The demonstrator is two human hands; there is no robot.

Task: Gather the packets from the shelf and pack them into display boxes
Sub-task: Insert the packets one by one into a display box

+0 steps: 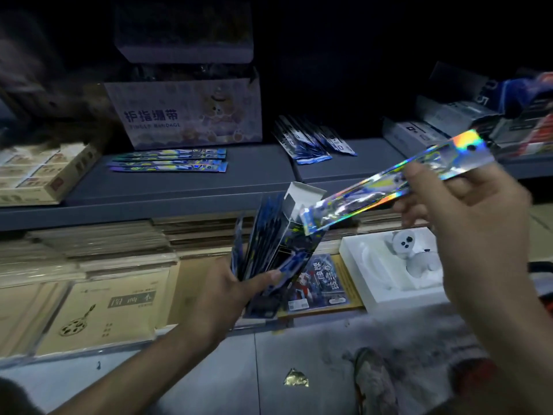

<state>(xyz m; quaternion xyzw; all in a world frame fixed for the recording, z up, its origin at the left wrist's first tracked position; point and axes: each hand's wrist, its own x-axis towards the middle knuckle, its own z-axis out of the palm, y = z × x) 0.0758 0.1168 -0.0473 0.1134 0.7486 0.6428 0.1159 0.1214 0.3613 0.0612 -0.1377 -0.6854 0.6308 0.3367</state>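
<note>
My left hand [236, 290] grips a tall, narrow blue display box [294, 244] with its white top flap open, together with a fan of several blue packets [260, 241] beside it. My right hand [466, 205] pinches one long holographic packet [389, 188], held at a slant with its lower end right at the box's open top. More blue packets [170, 160] lie flat in a row on the grey shelf [185, 187]. Another loose pile of packets [311, 139] lies further right on that shelf.
A "Finger Bandage" carton [185, 113] stands at the back of the shelf. Beige boxes [39, 172] sit at the left, dark boxes [466, 118] at the right. Below lie stacked sketch pads [104, 307], a card pack [320, 280] and a white tray with a toy bear [398, 262].
</note>
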